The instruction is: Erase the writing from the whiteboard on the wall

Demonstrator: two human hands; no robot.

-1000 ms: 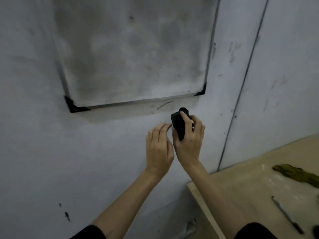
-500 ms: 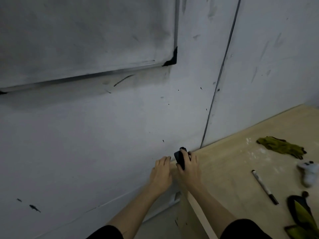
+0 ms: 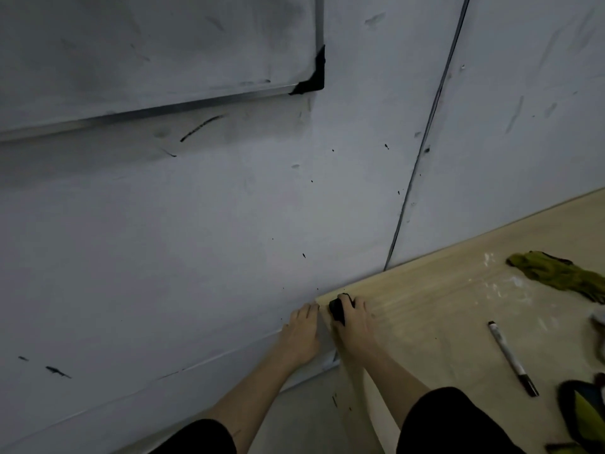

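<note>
The whiteboard (image 3: 157, 50) hangs on the wall at the upper left, smeared grey, with no clear writing showing on the part in view. My right hand (image 3: 355, 326) is low at the near corner of the wooden table, gripping a small black eraser (image 3: 337, 311) that rests at the table's corner. Just to its left, my left hand (image 3: 302, 332) has curled fingers and holds nothing, close against the table edge and the wall.
A light wooden table (image 3: 442, 326) fills the lower right. On it lie a marker pen (image 3: 512, 357), an olive cloth (image 3: 556, 273) and a dark green object (image 3: 586, 411) at the right edge. The wall (image 3: 196, 224) carries black ink flecks.
Both hands have dropped from just below the whiteboard down to the table's corner, the right one carrying the eraser. The view has tilted down and right.
</note>
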